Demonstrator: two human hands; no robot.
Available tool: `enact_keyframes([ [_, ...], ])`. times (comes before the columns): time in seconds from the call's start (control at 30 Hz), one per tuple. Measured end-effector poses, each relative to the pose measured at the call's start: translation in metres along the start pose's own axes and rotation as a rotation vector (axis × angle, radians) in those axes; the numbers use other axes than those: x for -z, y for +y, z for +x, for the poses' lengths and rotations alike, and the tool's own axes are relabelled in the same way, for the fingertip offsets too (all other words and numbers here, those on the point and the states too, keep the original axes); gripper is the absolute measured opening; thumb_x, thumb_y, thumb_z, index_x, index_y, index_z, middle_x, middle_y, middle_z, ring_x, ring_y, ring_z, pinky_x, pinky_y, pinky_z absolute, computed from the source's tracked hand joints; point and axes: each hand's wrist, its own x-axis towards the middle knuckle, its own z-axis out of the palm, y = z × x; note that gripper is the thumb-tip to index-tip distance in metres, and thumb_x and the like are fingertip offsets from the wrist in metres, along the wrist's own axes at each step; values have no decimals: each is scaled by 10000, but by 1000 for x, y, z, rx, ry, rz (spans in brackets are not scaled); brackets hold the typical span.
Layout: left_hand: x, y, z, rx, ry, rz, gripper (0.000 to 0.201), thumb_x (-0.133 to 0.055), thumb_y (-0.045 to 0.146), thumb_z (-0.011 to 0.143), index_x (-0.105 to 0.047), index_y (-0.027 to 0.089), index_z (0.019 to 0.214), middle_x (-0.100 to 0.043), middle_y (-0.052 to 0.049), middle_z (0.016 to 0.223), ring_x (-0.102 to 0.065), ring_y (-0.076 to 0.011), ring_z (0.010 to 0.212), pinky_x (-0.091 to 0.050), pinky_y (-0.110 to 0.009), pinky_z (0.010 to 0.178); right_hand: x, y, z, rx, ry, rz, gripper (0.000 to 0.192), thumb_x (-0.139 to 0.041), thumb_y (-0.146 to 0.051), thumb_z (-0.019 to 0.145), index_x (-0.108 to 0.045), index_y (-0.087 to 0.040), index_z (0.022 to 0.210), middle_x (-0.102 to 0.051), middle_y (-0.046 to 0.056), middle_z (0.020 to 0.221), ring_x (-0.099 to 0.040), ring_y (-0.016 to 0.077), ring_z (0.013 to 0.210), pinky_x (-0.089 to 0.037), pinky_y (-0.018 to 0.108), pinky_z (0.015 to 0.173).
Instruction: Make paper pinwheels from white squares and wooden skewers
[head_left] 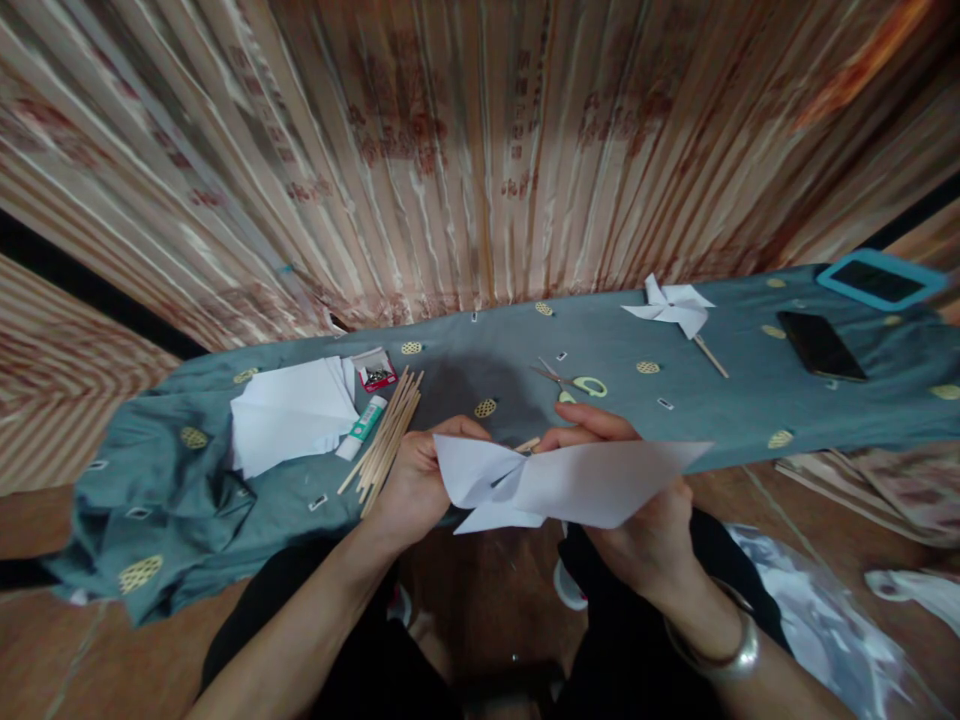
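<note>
Both hands hold a white paper pinwheel [570,485] in front of the table's near edge. My left hand [412,480] grips its left folded blades. My right hand [645,520] is under and behind the right blade, thumb and forefinger pinched near the centre. A wooden stick tip [527,444] pokes out at the pinwheel's middle between the two hands. My right wrist wears a silver bangle [724,655].
The blue-grey cloth [750,400] carries a finished paper pinwheel on a stick [675,308], scissors [574,383], a bundle of wooden sticks [386,435], a glue tube [362,425], a small pin box [377,371], white paper sheets [289,410], a black phone [821,345] and a blue-cased tablet [881,278].
</note>
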Motion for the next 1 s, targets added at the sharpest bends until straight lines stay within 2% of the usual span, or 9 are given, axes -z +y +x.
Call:
enact_keyframes([
  [0.17,1,-5,-4,-58,37,31,367,-802,513,650,-697,161,650,-656,-63,720,-576,-168,665,-454,-259,584,-6,-4,2,-14,41,68,379,-732,-395,778,-646,-267,1125,-734,54,904,-694,254,796,-581,405,646],
  [0.27,1,-3,-6,-95,34,70,319,-816,467,651,-703,169,641,-621,-40,680,-548,-150,631,-442,-249,571,-10,-8,4,-73,41,230,238,-616,-381,870,-655,-271,1078,-743,32,853,-701,222,747,-585,388,642],
  [0.33,1,-2,-7,-133,21,111,274,-824,421,652,-706,175,624,-591,-21,647,-520,-135,596,-440,-244,568,-11,-9,6,-115,30,331,209,-558,-376,895,-670,-270,1036,-747,28,834,-709,216,745,-593,387,650],
  [0.53,5,-8,-10,-205,30,187,174,-798,345,704,-736,189,657,-618,-18,691,-554,-139,647,-466,-238,610,-13,-8,8,-200,42,385,234,-626,-394,812,-688,-251,987,-752,19,811,-716,201,729,-602,354,644],
  [0.67,6,-7,-14,-204,45,216,210,-803,365,699,-740,171,652,-612,-25,679,-553,-140,638,-456,-238,585,-15,-11,7,-169,23,321,288,-601,-481,838,-669,-260,1011,-742,27,823,-720,215,730,-609,376,636],
  [0.83,6,-1,-16,-127,47,165,208,-824,403,664,-782,200,681,-641,-38,698,-579,-141,630,-468,-236,571,-16,-12,4,-146,77,281,372,-573,-563,852,-679,-255,1030,-745,47,822,-698,213,649,-566,341,519],
  [1.0,10,-4,-15,-190,18,169,132,-827,350,683,-810,256,772,-660,-38,715,-603,-133,635,-472,-229,585,-13,-11,1,-173,48,312,442,-544,-631,846,-684,-277,1070,-770,48,908,-716,224,718,-582,332,558],
])
